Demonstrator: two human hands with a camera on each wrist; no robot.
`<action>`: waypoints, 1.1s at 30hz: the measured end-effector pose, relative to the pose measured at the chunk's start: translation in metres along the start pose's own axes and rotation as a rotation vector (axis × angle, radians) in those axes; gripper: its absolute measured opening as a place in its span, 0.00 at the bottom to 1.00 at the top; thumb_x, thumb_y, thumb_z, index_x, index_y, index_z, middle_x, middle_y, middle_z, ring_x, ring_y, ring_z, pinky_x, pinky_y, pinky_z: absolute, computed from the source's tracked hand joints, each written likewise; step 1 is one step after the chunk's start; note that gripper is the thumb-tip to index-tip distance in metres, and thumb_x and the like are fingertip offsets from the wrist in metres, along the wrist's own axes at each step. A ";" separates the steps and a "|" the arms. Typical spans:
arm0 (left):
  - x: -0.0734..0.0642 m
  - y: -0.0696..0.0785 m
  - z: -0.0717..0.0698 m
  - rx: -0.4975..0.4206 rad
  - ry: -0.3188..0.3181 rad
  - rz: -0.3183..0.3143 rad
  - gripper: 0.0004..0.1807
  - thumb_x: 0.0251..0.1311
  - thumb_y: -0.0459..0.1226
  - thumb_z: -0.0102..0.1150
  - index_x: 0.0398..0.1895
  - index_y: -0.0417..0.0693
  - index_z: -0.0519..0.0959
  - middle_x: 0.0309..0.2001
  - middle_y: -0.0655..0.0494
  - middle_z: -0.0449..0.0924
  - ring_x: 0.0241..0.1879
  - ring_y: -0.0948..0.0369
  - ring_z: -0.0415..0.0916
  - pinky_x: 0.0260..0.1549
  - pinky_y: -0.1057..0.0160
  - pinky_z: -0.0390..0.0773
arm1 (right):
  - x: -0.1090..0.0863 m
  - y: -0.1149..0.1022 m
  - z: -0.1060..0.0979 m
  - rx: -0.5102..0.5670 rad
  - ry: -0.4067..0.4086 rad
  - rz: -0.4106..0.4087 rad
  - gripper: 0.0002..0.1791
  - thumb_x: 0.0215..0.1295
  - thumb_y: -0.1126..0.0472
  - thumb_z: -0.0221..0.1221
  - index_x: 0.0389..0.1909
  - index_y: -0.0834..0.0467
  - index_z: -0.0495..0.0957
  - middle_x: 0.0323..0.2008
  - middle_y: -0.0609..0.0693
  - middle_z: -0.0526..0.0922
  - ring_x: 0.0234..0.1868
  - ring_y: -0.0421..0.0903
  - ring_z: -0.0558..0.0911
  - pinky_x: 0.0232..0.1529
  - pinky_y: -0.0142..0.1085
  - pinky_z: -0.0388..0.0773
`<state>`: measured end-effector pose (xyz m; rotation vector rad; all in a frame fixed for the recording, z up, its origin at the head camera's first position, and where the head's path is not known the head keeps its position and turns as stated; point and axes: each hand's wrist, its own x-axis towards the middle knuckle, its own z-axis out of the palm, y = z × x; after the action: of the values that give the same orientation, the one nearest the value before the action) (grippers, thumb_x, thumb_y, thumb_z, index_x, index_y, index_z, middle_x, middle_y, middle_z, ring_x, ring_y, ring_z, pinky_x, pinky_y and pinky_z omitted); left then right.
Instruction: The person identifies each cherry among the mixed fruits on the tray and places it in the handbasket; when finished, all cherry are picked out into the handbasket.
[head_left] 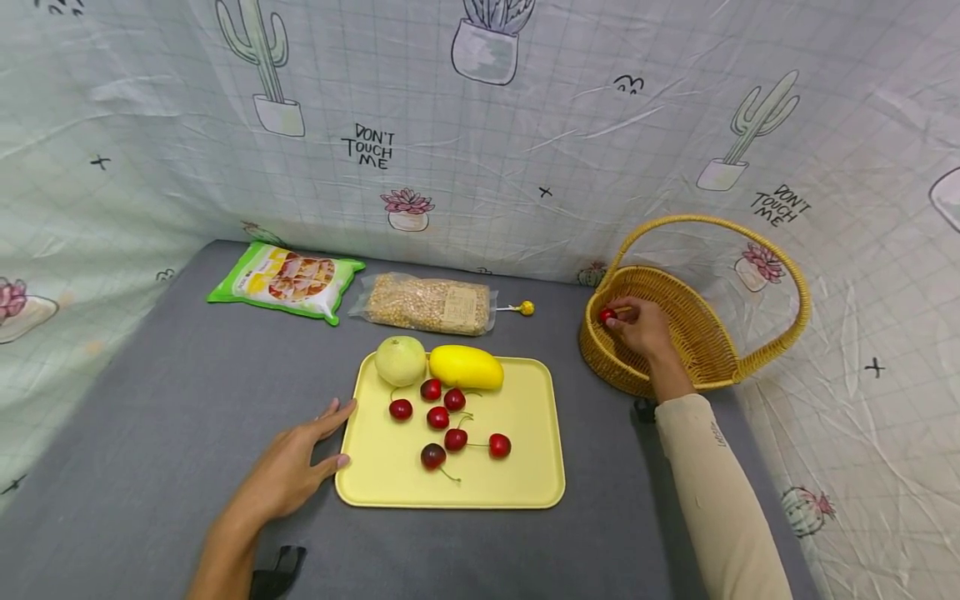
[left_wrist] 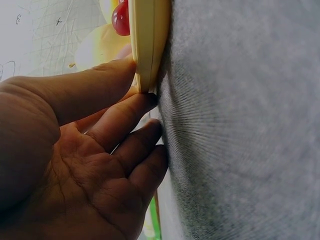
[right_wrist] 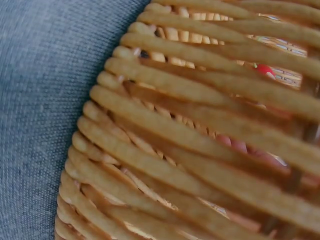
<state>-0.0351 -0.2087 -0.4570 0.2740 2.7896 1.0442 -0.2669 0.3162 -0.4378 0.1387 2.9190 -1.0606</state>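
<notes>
My right hand point(head_left: 640, 325) reaches down inside the wicker basket point(head_left: 720, 354) and pinches a red cherry point(head_left: 608, 315) between thumb and fingers, near the left wall. Through the weave in the right wrist view, bits of red cherry point(right_wrist: 265, 70) and fingertips point(right_wrist: 235, 145) show. At the left edge of the yellow tray point(head_left: 525, 487), my left hand point(head_left: 288, 467) rests with fairly straight, spread fingers. Its thumb touches the rim in the left wrist view, the fingertips low by the cloth. Several cherries point(head_left: 455, 439) with stems lie on the tray, beside a pale green round fruit point(head_left: 401, 361) and a yellow oblong fruit point(head_left: 467, 367).
Behind the tray lie a green-and-white food bag point(head_left: 288, 282), a clear bag of yellow kernels point(head_left: 427, 303) and a yellow lollipop point(head_left: 527, 308). The basket's tall handle point(head_left: 802, 308) arches over its opening. Patterned cloth point(head_left: 525, 150) walls the grey table point(head_left: 150, 433).
</notes>
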 end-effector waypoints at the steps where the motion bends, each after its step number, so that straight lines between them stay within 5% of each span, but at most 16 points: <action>1: 0.000 0.000 0.000 0.000 -0.001 -0.002 0.43 0.64 0.34 0.73 0.82 0.49 0.66 0.77 0.32 0.64 0.76 0.35 0.65 0.66 0.29 0.72 | 0.000 0.000 0.000 0.001 -0.001 -0.004 0.17 0.76 0.61 0.65 0.61 0.60 0.85 0.53 0.67 0.86 0.53 0.61 0.83 0.44 0.39 0.77; 6: 0.000 -0.001 0.000 -0.001 -0.004 -0.009 0.43 0.64 0.34 0.73 0.82 0.49 0.66 0.78 0.32 0.63 0.77 0.35 0.65 0.67 0.29 0.71 | 0.000 0.001 0.000 0.035 0.025 -0.028 0.17 0.78 0.62 0.62 0.63 0.62 0.83 0.57 0.68 0.86 0.57 0.64 0.84 0.52 0.50 0.83; 12: 0.001 -0.001 0.001 -0.001 -0.004 -0.015 0.43 0.65 0.34 0.73 0.82 0.49 0.66 0.78 0.33 0.63 0.77 0.35 0.64 0.67 0.29 0.71 | -0.002 0.000 0.000 0.091 0.159 -0.049 0.17 0.79 0.62 0.61 0.63 0.61 0.83 0.58 0.66 0.85 0.58 0.64 0.81 0.62 0.58 0.79; 22: 0.001 -0.001 0.002 -0.017 -0.008 -0.013 0.42 0.65 0.34 0.72 0.82 0.49 0.66 0.78 0.33 0.64 0.77 0.36 0.64 0.68 0.29 0.71 | -0.011 -0.016 -0.009 0.096 0.366 -0.163 0.16 0.74 0.60 0.66 0.59 0.58 0.85 0.52 0.60 0.89 0.53 0.57 0.84 0.57 0.49 0.78; 27: 0.000 -0.001 0.002 -0.034 -0.002 -0.009 0.42 0.65 0.33 0.72 0.82 0.48 0.66 0.78 0.33 0.63 0.77 0.36 0.63 0.68 0.29 0.70 | -0.026 -0.037 -0.013 0.086 0.387 -0.237 0.17 0.72 0.58 0.69 0.58 0.58 0.86 0.54 0.56 0.89 0.53 0.54 0.84 0.50 0.41 0.75; 33: 0.000 -0.001 0.001 -0.036 0.005 -0.005 0.42 0.65 0.33 0.72 0.82 0.48 0.66 0.78 0.33 0.63 0.77 0.36 0.64 0.68 0.29 0.70 | -0.058 -0.065 -0.010 0.094 0.385 -0.372 0.18 0.67 0.62 0.73 0.57 0.57 0.87 0.52 0.57 0.90 0.52 0.55 0.82 0.50 0.42 0.74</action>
<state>-0.0354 -0.2090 -0.4583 0.2605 2.7711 1.0942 -0.2153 0.2691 -0.3852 -0.2363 3.3275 -1.3553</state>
